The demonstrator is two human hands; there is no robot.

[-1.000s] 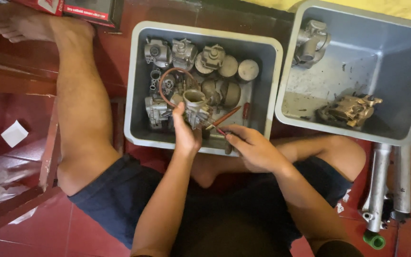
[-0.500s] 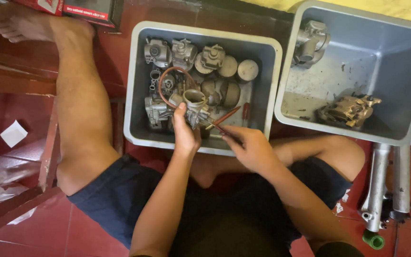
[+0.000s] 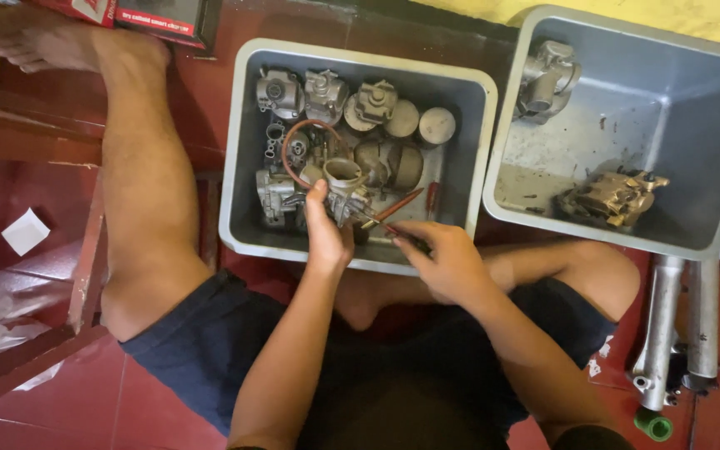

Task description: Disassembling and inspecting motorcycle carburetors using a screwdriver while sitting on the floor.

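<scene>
Holding a carburettor (image 3: 345, 190) upright over the near part of the left bin (image 3: 243, 150), the left hand (image 3: 326, 237) is clamped on its body from below. The right hand (image 3: 443, 260) is closed around a screwdriver (image 3: 381, 223), whose tip meets the carburettor's side. Other carburettors and round caps lie in this bin; the right bin (image 3: 627, 92) holds only two parts (image 3: 614, 196). Judging by this, the work is at an early stage, with most parts unprocessed.

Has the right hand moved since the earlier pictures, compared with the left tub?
No. The right hand stays at the near rim of the left tub, holding the tool.
</scene>
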